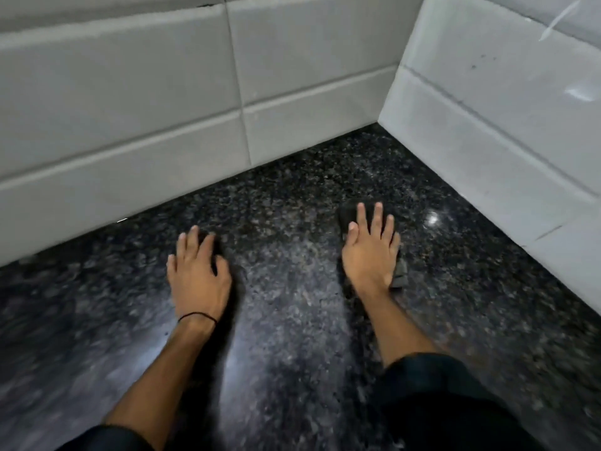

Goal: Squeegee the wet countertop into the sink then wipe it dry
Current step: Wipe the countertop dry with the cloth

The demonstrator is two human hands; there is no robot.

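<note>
Both hands lie flat on the dark speckled worktop, which fills the lower two thirds of the frame and runs up into a corner of pale tiled wall at the top and upper right. The right hand, right of centre, presses down with fingers spread on a dark cloth; the cloth shows only as a dark patch beyond the fingertips and a grey folded edge by the heel of the palm, the rest hidden under the hand. The left hand, left of centre and wearing a thin black band at the wrist, rests on the stone with fingers loosely curled; a dark shape sits under them, but I cannot tell whether it is a shadow or something held. No squeegee and no sink are in view, so this looks like the wiping-dry stage, worked toward the corner. The stone carries bright glare, in a spot at right and broad sheens at the bottom, so damp patches are hard to tell from reflection, and the likeliest fault is leaving streaks or missed wet areas unseen. The cloth is small against the surface; once soaked it would probably smear water rather than lift it. The seam along the foot of the tiles could hold water that a flat palm pushes in rather than picks up. Nothing else stands on the visible surface, and the walls alone limit the stroke.
</note>
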